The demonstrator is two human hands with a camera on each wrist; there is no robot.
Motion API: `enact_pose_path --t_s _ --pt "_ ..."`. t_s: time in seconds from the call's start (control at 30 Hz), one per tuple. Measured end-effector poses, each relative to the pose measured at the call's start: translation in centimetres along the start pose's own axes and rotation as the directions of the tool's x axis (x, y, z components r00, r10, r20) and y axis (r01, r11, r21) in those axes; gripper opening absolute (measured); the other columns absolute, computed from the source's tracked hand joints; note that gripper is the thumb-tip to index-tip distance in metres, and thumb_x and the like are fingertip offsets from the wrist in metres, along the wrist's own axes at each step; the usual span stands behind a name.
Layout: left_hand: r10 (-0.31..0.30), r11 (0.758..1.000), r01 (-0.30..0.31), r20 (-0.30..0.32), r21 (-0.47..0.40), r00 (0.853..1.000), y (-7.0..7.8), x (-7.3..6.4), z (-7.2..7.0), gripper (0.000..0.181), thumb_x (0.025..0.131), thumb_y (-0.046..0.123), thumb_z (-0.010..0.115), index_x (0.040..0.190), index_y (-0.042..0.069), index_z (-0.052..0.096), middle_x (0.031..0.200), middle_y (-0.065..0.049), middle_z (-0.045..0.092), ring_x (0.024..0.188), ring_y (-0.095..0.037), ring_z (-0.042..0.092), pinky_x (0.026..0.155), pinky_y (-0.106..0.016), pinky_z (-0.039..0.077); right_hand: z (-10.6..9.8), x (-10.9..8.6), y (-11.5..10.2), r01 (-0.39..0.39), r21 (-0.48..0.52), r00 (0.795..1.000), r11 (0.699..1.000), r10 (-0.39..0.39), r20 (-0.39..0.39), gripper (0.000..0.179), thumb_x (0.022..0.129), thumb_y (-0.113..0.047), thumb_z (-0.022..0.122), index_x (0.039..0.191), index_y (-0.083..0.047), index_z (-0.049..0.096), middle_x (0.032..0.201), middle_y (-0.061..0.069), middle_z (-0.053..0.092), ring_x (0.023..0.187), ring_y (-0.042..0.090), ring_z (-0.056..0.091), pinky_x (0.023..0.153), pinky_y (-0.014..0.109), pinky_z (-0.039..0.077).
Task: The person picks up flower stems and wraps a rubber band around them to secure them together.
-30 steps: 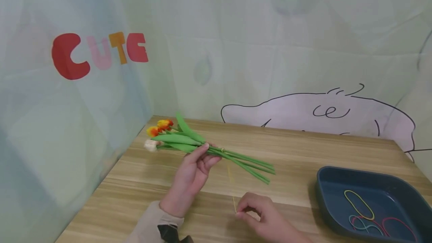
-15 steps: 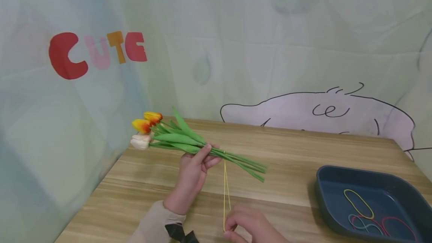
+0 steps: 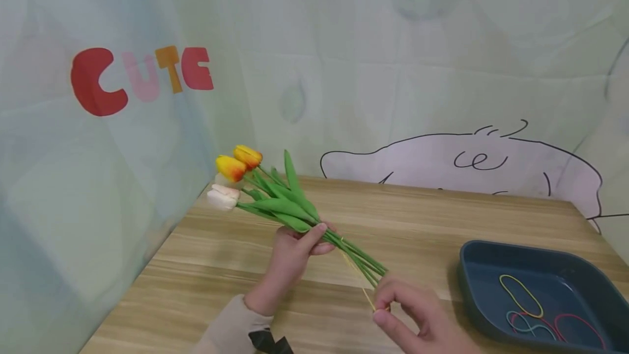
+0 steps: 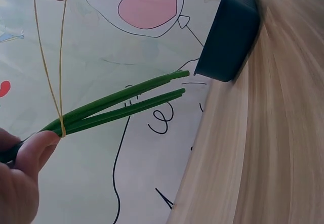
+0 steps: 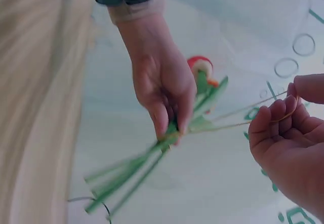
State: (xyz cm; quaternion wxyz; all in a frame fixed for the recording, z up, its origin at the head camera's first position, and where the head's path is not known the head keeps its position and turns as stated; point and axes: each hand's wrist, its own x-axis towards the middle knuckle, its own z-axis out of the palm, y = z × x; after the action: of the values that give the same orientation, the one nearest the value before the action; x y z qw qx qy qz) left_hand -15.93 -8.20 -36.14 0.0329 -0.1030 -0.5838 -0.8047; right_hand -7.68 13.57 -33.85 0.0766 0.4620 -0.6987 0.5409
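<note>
Gripping with your left hand [image 3: 292, 250]: tulip stems [image 4: 121, 93]
Pinching with your right hand [image 3: 417, 310]: yellow rubber band [image 4: 62, 127], looped round them

Tulip bunch [image 3: 287, 207]: yellow-orange and pale blooms [image 3: 231, 168], broad green leaves, slim green stems [image 3: 361, 259].
Bunch's pose: held aslant, blooms toward the upper left, stem ends toward the lower right.
Left hand [image 3: 292, 253]: grips the stems just below the leaves.
Yellow band [image 4: 60, 77]: looped around the stems beside that grip, stretched into two straight strands.
Right hand [image 3: 417, 307]: pinches the band's outer end.
</note>
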Motion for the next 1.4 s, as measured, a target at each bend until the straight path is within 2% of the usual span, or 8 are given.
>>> enact_pose_path --t_s 0.17,0.47,0.6,0.7,0.83,1.07,1.2,1.4 --pt "-0.036 0.998 0.03 0.094 0.062 0.995 0.2 -0.4 0.2 0.018 0.092 -0.004 0.057 0.102 -0.018 0.051 0.089 -0.015 0.071 0.079 -0.015 0.072 0.074 -0.034 0.063 -2.7 -0.3 -1.3 -0.178 0.068 0.982 0.982 0.182 -0.05 0.029 0.091 0.017 0.048 0.098 -0.01 0.055 0.084 0.002 0.05 0.081 0.015 0.052 0.061 0.028 0.047" --pt "-0.043 0.993 0.008 0.296 0.118 0.954 0.9 -1.2 0.6 0.026 0.092 0.004 0.061 0.101 -0.019 0.053 0.096 -0.038 0.063 0.081 -0.015 0.072 0.071 -0.035 0.063 -5.9 -1.0 -0.6 -0.09 0.115 0.984 0.989 0.106 -0.142 0.031 0.089 0.024 0.04 0.099 -0.002 0.054 0.087 0.004 0.049 0.082 0.017 0.049 0.063 0.028 0.045" --pt "-0.043 0.996 0.008 0.376 0.094 0.925 1.3 -1.5 0.7 0.028 0.092 0.005 0.06 0.099 -0.022 0.052 0.092 -0.035 0.065 0.079 -0.016 0.072 0.068 -0.037 0.063 -7.3 -1.0 0.2 0.004 0.218 0.989 0.976 0.029 -0.146 0.032 0.091 0.024 0.035 0.101 0.001 0.055 0.09 0.006 0.052 0.084 0.018 0.049 0.068 0.028 0.048" --pt "-0.018 1.0 0.008 0.438 0.023 0.899 1.6 -1.7 0.7 0.03 0.092 0.004 0.06 0.099 -0.023 0.049 0.088 -0.022 0.07 0.079 -0.018 0.072 0.067 -0.038 0.062 -8.0 -0.9 1.2 0.119 0.319 0.988 0.94 -0.08 -0.135 0.032 0.091 0.025 0.03 0.102 0.007 0.054 0.09 0.011 0.05 0.086 0.022 0.047 0.068 0.03 0.046" --pt "-0.001 0.994 0.058 0.519 -0.093 0.855 2.1 -1.9 0.5 0.016 0.092 0.002 0.059 0.097 -0.013 0.054 0.086 -0.005 0.071 0.081 -0.02 0.072 0.066 -0.033 0.062 -8.6 -0.7 2.0 0.167 0.371 0.985 0.913 -0.134 -0.113 0.031 0.093 0.022 0.028 0.101 0.008 0.053 0.089 0.012 0.048 0.085 0.023 0.044 0.065 0.033 0.041" --pt "0.082 0.958 0.124 0.665 -0.257 0.743 2.4 -1.9 0.1 0.011 0.094 -0.001 0.052 0.1 -0.009 0.057 0.092 -0.005 0.071 0.089 -0.023 0.072 0.069 -0.025 0.062 -8.6 -0.4 3.7 0.144 0.396 0.989 0.907 -0.126 -0.072 0.032 0.093 0.022 0.027 0.102 0.007 0.053 0.091 0.011 0.05 0.085 0.022 0.046 0.069 0.029 0.048" --pt "0.075 0.949 0.153 0.673 -0.274 0.736 2.3 -1.9 -0.2 0.018 0.095 -0.001 0.047 0.103 0.006 0.062 0.094 -0.004 0.071 0.089 -0.022 0.071 0.07 -0.026 0.061 -8.1 -0.4 4.4 0.113 0.378 0.993 0.919 -0.095 -0.065 0.035 0.092 0.023 0.028 0.102 0.005 0.055 0.091 0.009 0.053 0.085 0.02 0.049 0.07 0.029 0.049" --pt "0.042 0.898 0.247 0.631 -0.363 0.775 2.4 -1.9 -0.6 0.02 0.097 0.0 0.043 0.105 0.007 0.061 0.096 -0.004 0.069 0.091 -0.021 0.071 0.078 -0.028 0.06 -7.1 -0.3 4.8 -0.011 0.292 0.997 0.956 0.032 -0.067 0.033 0.092 0.022 0.033 0.1 -0.001 0.056 0.09 0.005 0.055 0.084 0.017 0.053 0.07 0.025 0.052"
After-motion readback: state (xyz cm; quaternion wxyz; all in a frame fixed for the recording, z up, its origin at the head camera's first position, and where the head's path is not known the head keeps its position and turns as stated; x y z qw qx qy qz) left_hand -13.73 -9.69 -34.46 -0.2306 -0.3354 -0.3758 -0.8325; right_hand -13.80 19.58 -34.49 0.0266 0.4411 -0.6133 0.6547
